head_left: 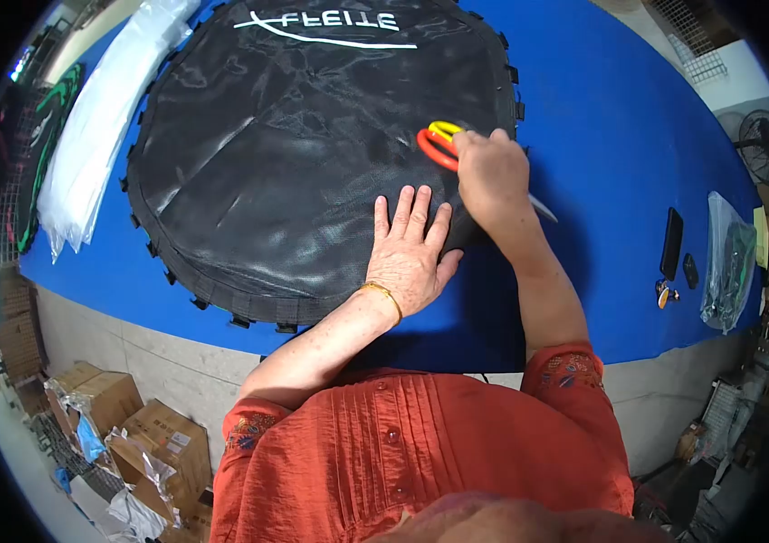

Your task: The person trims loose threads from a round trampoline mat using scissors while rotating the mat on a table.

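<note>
A round black mesh mat (285, 163) with white lettering and black tabs round its rim lies on the blue table (620, 163). My left hand (407, 249) rests flat on the mat's lower right part, fingers spread, with a gold bracelet at the wrist. To its upper right, my right hand (493, 176) is closed on scissors (439, 147) with red and yellow handles, above the mat's right edge. The metal tip of the scissors shows past the right side of my wrist; the rest of the blades is hidden behind my hand.
Clear plastic bags (108, 127) lie left of the mat. At the table's right are a black phone (671, 242), a small dark object, keys (665, 294) and a plastic packet (726, 262). Cardboard boxes (162, 443) stand on the floor at lower left; a fan (764, 145) is at far right.
</note>
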The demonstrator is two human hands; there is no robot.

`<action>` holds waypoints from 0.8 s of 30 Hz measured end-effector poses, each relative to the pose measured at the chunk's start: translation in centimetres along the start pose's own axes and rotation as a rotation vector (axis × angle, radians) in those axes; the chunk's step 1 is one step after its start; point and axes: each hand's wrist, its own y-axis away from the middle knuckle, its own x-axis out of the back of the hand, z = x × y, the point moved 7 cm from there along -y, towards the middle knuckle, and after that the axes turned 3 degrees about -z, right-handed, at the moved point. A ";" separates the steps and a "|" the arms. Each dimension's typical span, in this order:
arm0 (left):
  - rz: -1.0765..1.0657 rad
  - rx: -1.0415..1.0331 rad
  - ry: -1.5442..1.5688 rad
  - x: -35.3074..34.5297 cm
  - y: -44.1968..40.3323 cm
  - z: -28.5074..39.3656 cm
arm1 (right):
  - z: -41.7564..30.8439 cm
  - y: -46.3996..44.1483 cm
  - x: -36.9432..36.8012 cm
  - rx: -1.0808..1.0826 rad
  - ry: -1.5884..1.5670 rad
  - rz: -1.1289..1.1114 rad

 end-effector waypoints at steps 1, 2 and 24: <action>0.005 -0.003 -0.012 0.0 0.0 0.0 | 0.9 -0.3 -0.4 -0.017 0.002 0.052; 0.007 0.001 -0.009 0.0 0.0 0.1 | 1.6 -0.7 -0.8 -0.039 -0.008 0.120; 0.018 -0.016 -0.034 0.4 0.0 0.2 | 4.6 0.5 1.6 0.063 -0.324 -0.213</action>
